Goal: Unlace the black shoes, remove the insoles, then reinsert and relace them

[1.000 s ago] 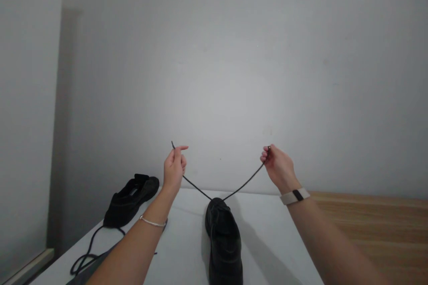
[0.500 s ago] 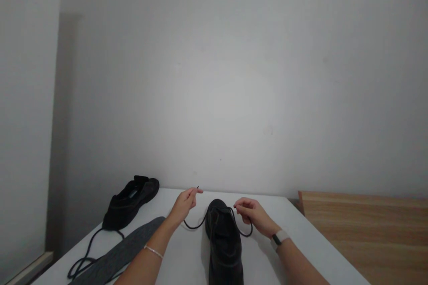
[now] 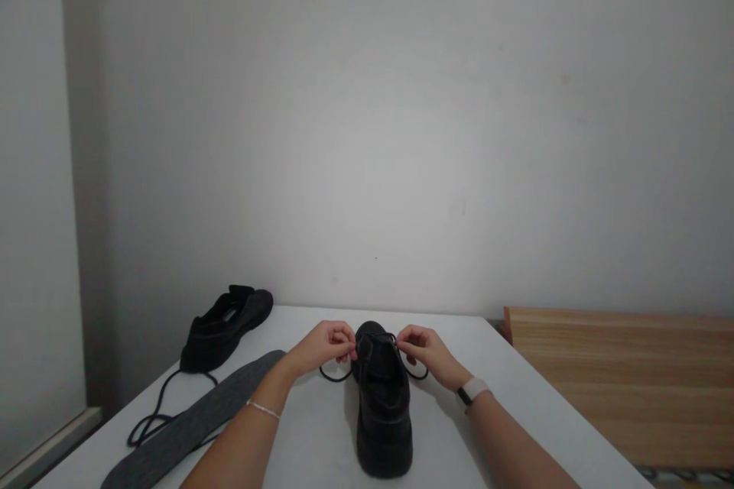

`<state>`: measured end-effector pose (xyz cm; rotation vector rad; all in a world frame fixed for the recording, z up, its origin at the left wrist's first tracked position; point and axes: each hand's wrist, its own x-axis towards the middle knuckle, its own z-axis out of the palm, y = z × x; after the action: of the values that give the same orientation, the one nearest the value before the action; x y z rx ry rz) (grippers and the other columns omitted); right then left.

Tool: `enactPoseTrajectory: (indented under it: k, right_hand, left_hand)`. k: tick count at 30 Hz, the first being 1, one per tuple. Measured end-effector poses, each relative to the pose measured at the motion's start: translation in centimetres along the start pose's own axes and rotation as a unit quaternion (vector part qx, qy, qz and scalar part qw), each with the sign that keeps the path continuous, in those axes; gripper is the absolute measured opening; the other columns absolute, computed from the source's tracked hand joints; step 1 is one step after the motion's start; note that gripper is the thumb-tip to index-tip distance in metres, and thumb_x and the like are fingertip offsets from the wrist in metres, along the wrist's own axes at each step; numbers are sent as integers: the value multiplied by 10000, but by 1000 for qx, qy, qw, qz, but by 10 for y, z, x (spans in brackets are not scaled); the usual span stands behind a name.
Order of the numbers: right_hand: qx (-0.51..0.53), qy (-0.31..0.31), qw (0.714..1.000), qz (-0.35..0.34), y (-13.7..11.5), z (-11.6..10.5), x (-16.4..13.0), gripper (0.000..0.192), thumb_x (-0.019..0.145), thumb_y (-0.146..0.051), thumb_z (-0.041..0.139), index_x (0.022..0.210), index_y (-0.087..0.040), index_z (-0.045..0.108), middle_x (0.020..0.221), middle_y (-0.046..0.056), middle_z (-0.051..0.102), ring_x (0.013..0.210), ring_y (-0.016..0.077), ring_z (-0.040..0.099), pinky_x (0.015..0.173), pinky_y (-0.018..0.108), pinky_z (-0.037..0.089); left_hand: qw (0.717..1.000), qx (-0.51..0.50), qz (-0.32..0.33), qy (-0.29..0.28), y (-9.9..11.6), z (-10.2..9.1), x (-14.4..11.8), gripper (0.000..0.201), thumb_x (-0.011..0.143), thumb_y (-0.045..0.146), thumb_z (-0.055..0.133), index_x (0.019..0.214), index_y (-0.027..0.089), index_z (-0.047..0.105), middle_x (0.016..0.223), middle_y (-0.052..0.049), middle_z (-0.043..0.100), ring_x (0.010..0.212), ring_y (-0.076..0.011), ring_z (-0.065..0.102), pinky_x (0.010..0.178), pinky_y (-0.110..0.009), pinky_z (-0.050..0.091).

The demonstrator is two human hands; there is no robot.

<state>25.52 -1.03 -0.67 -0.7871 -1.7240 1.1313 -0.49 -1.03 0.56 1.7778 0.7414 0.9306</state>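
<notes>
In the middle of the white table a black shoe [image 3: 385, 428] stands with its heel toward me and its toe toward the wall. At its left side my left hand [image 3: 329, 342] is closed in a pinch near the eyelets, with a loop of black shoelace [image 3: 336, 379] hanging below the fingers. My right hand [image 3: 421, 350] pinches the lace at the right side of the shoe, and another loop hangs under it. The lace tips are too small to make out between the fingers.
A second black shoe [image 3: 226, 328] lies at the table's far left. Near it are a loose black lace [image 3: 154, 420] and a long dark grey insole-like strip [image 3: 195, 424]. The white table [image 3: 459, 428] meets the wall behind; a wooden panel [image 3: 608, 382] stands to the right.
My left hand has moved right and down from above the table to the shoe's left side. My right hand has come slightly closer to the shoe. The view has tilted a little.
</notes>
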Motion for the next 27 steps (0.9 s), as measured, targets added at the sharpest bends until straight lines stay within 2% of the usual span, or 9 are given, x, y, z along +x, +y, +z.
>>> enactPoseTrajectory:
  k: [10,16,23,27]
  right_hand:
    - [-53,33,998,-26,9,3,0,276,739,-425,667,760,-157,607,647,-19,537,515,86,423,487,227,314]
    - [-56,34,998,-27,11,3,0,260,738,-409,669,750,-156,612,643,-18,545,517,88,423,487,227,317]
    - [-68,62,995,-49,4,3,-1,252,695,-400,705,705,-157,638,733,21,600,721,159,544,686,287,427]
    - [-75,66,994,-49,3,3,0,258,687,-408,710,691,-159,641,728,21,591,717,161,548,688,292,433]
  left_hand:
    - [997,36,30,64,-10,2,6,251,686,340,703,764,109,645,678,-44,656,609,-122,560,571,-236,411]
    - [997,30,43,63,-7,3,6,235,701,333,691,758,109,652,674,-42,655,599,-119,554,574,-236,411]
    - [991,85,71,74,-13,2,7,199,713,304,679,754,111,660,704,-37,648,663,-130,564,642,-244,419]
    - [988,105,77,78,-14,1,7,188,712,299,671,753,116,657,695,-27,642,655,-125,553,641,-241,415]
